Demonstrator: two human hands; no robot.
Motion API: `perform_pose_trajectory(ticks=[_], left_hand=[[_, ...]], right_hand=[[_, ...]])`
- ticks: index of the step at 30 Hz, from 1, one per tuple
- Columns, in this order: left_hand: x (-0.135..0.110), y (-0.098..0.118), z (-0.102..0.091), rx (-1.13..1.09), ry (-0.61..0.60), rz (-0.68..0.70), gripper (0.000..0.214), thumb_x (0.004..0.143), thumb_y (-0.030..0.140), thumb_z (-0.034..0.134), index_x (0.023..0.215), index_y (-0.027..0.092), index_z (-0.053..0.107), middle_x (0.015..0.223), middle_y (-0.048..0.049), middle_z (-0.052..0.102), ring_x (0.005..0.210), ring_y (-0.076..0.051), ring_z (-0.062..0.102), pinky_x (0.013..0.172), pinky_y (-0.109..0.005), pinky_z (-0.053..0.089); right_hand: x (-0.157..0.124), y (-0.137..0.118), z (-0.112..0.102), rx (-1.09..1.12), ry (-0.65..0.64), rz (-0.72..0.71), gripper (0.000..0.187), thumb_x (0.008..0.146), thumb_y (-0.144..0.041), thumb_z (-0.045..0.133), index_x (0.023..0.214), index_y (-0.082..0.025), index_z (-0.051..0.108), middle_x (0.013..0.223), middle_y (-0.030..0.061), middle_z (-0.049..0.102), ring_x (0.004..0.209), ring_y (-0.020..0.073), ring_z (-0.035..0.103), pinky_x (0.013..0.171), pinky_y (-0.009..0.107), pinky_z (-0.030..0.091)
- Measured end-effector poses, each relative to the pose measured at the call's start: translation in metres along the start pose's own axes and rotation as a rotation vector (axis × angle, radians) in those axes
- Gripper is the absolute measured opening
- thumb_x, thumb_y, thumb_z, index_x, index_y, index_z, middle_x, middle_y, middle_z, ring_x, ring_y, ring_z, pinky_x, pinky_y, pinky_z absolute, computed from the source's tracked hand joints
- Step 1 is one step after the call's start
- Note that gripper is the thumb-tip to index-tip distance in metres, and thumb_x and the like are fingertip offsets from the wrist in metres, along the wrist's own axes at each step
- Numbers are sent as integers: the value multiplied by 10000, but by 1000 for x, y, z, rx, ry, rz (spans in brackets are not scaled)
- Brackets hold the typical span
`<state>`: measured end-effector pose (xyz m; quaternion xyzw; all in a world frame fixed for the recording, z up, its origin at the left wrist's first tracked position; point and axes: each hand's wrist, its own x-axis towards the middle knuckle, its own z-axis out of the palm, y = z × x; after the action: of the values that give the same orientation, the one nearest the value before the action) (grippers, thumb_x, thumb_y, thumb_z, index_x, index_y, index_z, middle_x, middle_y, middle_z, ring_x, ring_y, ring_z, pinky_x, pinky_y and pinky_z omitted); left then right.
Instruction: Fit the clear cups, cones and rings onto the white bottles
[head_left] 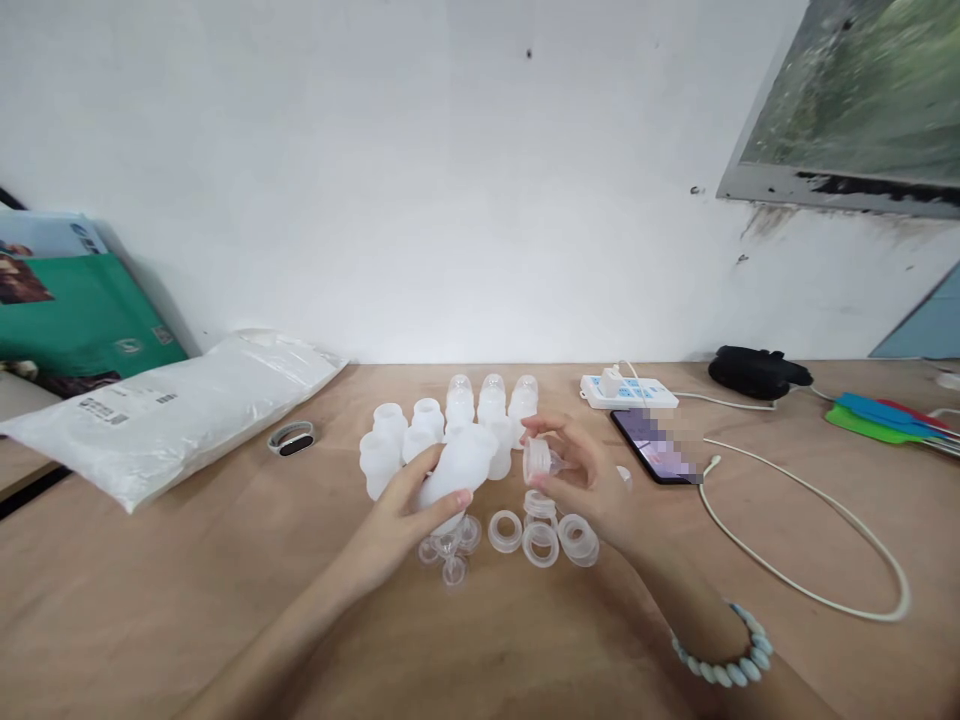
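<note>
My left hand [409, 505] is wrapped round a white baby bottle [459, 465], tilted with its mouth toward the right. To its right, my right hand [589, 480] grips a clear screw ring with a nipple [537, 460] in it, a small gap from the bottle. Below lie several loose clear rings [505, 531] and, under the left hand, several clear nipples [454, 571]. Behind stand several open white bottles [381, 460] on the left and three bottles with clear domed caps [492, 395], partly hidden by the held bottle.
On the wooden table [187, 600] lie a white plastic package [187, 410] and a fitness band [292, 439] at left. A phone [649, 445], a power strip [637, 391], a white cable [825, 600], a black pouch [757, 373] and coloured spatulas [877, 418] are at right.
</note>
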<state>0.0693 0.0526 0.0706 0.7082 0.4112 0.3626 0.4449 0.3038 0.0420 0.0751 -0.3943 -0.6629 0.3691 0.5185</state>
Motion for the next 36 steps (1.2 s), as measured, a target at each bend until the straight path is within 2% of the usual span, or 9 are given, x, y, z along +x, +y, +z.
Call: perform_pose_trajectory(ticks=[4,8,12,17,20,22,25,29,36], left_hand=[[1,2,6,139,9,43,367,856,456,622,1117,198,629,1098,-53,668,1013,-281,588,907,-374,454],[1,0,8,279,35,125,381,837,448,659,1135,215,625,1101,-67,647,1034,-288,573,929,-411,449],[-3,-2,8,367,171,221,445,847,440,651,1246,265,556,1241,-85,556,1177,-301,507,995,-446,430],[-8,1,6,425,374,327,333,935,378,535,1252,285,491,1305,-82,485,1252,-289,449,1039,-450,395],[-9,2,7,434,426,385,288,953,324,515,1235,277,478,1274,-68,499,1232,-269,464,1038,-423,390],[-9,2,7,436,433,407,265,961,301,503,1223,274,479,1252,-61,512,1218,-259,474,1027,-406,396],[-9,1,8,443,426,417,228,976,274,475,1204,271,486,1231,-55,524,1192,-244,487,1011,-389,402],[-10,0,8,443,423,417,211,988,272,450,1196,273,490,1212,-54,534,1176,-241,490,1003,-394,402],[-10,2,10,442,402,416,205,989,259,439,1187,273,490,1187,-50,539,1154,-235,495,1003,-383,400]], right_hand=[[-5,1,2,11,-239,-18,562,781,-249,716,1301,-300,509,1046,11,566,858,166,604,804,326,513],[-6,7,7,-50,-302,25,432,760,-270,728,1160,-230,570,899,5,606,830,189,600,808,353,496],[-2,6,2,-96,-196,-15,266,762,-284,699,993,-224,582,901,18,621,855,212,609,757,332,501],[9,4,-30,-227,126,-156,218,800,-261,635,1001,-235,555,977,31,612,915,219,604,792,325,486],[15,10,-50,-431,324,-198,175,793,-255,609,944,-229,523,853,13,574,775,203,570,682,308,451],[18,15,-58,-631,386,-203,174,774,-271,611,912,-225,515,801,8,550,713,201,534,644,312,429],[20,25,-60,-898,267,-186,157,779,-263,588,910,-208,521,852,44,580,755,226,554,689,340,450],[18,33,-44,-1045,51,-149,162,791,-217,578,948,-184,558,957,93,623,848,260,597,752,365,475],[18,49,-22,-1082,-7,-149,348,829,-201,585,1174,-157,573,1071,129,649,891,289,627,753,392,497]])
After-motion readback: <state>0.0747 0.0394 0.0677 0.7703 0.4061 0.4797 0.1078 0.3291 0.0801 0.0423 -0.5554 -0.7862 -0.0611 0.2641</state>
